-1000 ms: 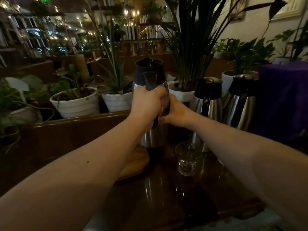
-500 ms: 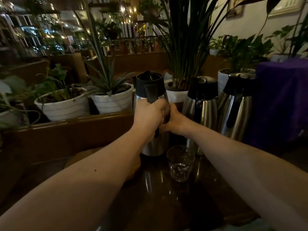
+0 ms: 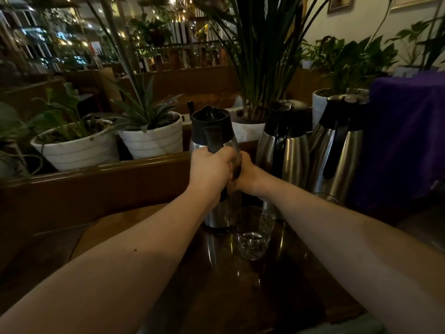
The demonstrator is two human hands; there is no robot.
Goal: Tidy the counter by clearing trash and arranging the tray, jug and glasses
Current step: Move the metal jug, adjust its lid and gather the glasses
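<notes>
A steel jug (image 3: 212, 131) with a black lid and black handle stands upright at the counter's middle. My left hand (image 3: 210, 168) is wrapped around its handle. My right hand (image 3: 248, 174) grips the jug's body from the right side. A clear empty glass (image 3: 254, 233) stands just in front of the jug and to its right. A round wooden tray (image 3: 108, 227) lies to the left, partly hidden under my left forearm. The jug's base sits at the tray's right edge; I cannot tell if it rests on it.
Two more steel jugs (image 3: 286, 150) (image 3: 337, 150) stand to the right, close to the held one. A purple cloth (image 3: 407, 131) covers something at far right. White plant pots (image 3: 77, 150) (image 3: 154, 138) line a wooden ledge (image 3: 96, 169) behind the dark glossy counter (image 3: 240, 292).
The jug has come down from a raised position to the counter beside the glass, both hands still on it. My view has shifted, showing more of the tray on the left.
</notes>
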